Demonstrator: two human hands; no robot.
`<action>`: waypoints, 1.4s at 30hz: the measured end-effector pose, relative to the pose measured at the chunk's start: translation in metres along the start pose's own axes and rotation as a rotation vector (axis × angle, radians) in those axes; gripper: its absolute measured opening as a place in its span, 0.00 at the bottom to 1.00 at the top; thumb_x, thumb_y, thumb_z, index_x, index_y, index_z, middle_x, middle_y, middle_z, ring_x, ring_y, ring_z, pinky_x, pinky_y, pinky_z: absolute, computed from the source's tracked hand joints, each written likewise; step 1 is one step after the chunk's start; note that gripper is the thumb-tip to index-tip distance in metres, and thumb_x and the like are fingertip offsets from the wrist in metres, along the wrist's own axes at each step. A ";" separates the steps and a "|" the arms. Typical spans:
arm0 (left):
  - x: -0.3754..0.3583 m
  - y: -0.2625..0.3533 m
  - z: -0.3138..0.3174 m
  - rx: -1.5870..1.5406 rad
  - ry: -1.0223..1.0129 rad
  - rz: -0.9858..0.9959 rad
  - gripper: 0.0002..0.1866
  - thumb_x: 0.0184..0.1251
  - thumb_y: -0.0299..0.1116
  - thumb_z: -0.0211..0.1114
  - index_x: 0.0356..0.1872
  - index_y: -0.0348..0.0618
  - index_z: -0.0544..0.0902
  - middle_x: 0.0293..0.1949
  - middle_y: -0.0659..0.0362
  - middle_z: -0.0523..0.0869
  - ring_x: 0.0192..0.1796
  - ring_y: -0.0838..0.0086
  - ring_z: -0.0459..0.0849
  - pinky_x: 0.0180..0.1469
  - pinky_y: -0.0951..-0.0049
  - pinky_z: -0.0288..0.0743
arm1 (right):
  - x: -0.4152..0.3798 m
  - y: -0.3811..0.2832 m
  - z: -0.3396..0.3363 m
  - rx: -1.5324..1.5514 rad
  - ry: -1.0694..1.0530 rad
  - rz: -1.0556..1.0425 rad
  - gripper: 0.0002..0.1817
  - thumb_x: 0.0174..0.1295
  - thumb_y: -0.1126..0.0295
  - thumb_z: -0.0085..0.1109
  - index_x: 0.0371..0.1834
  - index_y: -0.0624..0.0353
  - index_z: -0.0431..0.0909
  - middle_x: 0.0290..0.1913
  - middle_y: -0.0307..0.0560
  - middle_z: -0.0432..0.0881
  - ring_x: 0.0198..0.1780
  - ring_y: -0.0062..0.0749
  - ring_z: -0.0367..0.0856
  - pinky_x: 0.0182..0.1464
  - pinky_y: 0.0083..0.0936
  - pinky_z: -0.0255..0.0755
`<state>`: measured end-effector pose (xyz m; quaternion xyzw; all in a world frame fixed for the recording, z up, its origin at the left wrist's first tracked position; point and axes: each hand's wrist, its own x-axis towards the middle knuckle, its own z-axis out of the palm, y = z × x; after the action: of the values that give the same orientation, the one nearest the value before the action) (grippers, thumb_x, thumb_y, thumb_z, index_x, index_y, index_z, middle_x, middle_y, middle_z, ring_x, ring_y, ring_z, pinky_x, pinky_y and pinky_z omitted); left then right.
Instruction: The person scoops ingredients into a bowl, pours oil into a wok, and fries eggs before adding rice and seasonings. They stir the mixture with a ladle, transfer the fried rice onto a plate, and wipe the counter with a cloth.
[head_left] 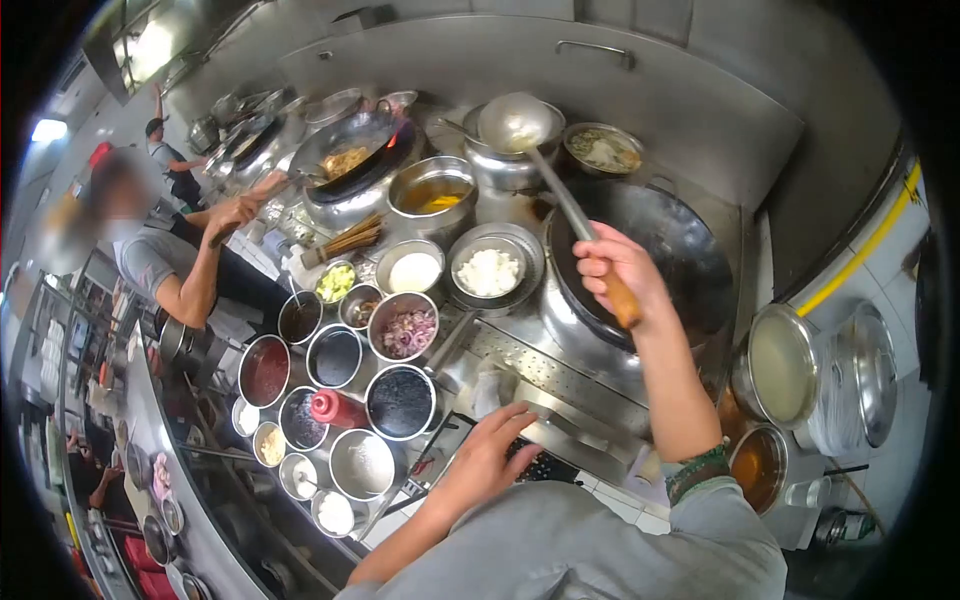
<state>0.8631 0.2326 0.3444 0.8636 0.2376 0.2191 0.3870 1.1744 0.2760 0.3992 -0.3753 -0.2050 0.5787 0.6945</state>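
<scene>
My right hand is closed round the wooden handle of a long metal ladle. The ladle's bowl is over a steel pot at the back, beside a bowl of pale food in liquid. Below my right hand sits a large dark wok. My left hand has its fingers apart and holds nothing, near the front edge of the steel counter, close to a folded cloth.
At left of centre stand several containers, including chopped onion, a black-filled pot and a red bottle. A co-worker stands at a flaming wok. Pots stand at the right.
</scene>
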 end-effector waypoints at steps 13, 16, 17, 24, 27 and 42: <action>-0.085 -0.071 -0.074 -0.106 0.211 -0.316 0.17 0.61 0.25 0.70 0.52 0.34 0.83 0.47 0.46 0.87 0.49 0.59 0.86 0.53 0.66 0.77 | -0.005 0.095 0.042 -1.430 0.390 -0.216 0.36 0.61 0.76 0.54 0.76 0.50 0.61 0.59 0.67 0.80 0.54 0.59 0.83 0.57 0.43 0.76; -0.097 -0.089 -0.081 -0.085 0.186 -0.297 0.16 0.63 0.27 0.69 0.52 0.34 0.83 0.47 0.46 0.87 0.49 0.56 0.86 0.52 0.65 0.78 | -0.089 0.039 0.021 -1.341 0.491 -0.220 0.36 0.62 0.73 0.57 0.77 0.54 0.61 0.61 0.63 0.81 0.59 0.51 0.82 0.62 0.38 0.73; -0.097 -0.087 -0.083 -0.096 0.172 -0.292 0.16 0.64 0.28 0.70 0.51 0.34 0.83 0.47 0.45 0.87 0.50 0.53 0.86 0.54 0.62 0.78 | -0.115 0.028 -0.001 -1.356 0.514 -0.180 0.36 0.62 0.73 0.56 0.76 0.57 0.60 0.58 0.61 0.82 0.52 0.46 0.84 0.56 0.36 0.75; -0.076 -0.059 -0.060 -0.101 0.113 -0.182 0.16 0.65 0.29 0.70 0.52 0.34 0.83 0.49 0.44 0.87 0.52 0.50 0.86 0.55 0.62 0.77 | -0.199 0.005 -0.075 -0.738 0.627 0.030 0.37 0.62 0.76 0.56 0.77 0.60 0.58 0.32 0.43 0.77 0.24 0.23 0.74 0.20 0.24 0.67; -0.078 -0.032 -0.044 -0.063 0.118 -0.204 0.17 0.64 0.30 0.70 0.52 0.35 0.83 0.49 0.45 0.87 0.52 0.51 0.86 0.55 0.62 0.77 | -0.200 0.029 -0.097 -0.768 0.687 -0.080 0.38 0.64 0.77 0.56 0.79 0.59 0.54 0.32 0.42 0.76 0.24 0.22 0.74 0.21 0.24 0.68; -0.183 0.040 0.039 0.017 0.241 -0.469 0.15 0.64 0.30 0.71 0.51 0.37 0.85 0.46 0.47 0.88 0.47 0.56 0.87 0.50 0.65 0.78 | -0.192 0.006 -0.184 -0.513 0.486 0.039 0.28 0.63 0.80 0.55 0.68 0.61 0.63 0.31 0.40 0.73 0.23 0.21 0.74 0.19 0.24 0.69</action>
<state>0.7498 0.0808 0.3156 0.7558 0.4775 0.2229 0.3887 1.2560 0.0406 0.3066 -0.6681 -0.1652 0.4154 0.5948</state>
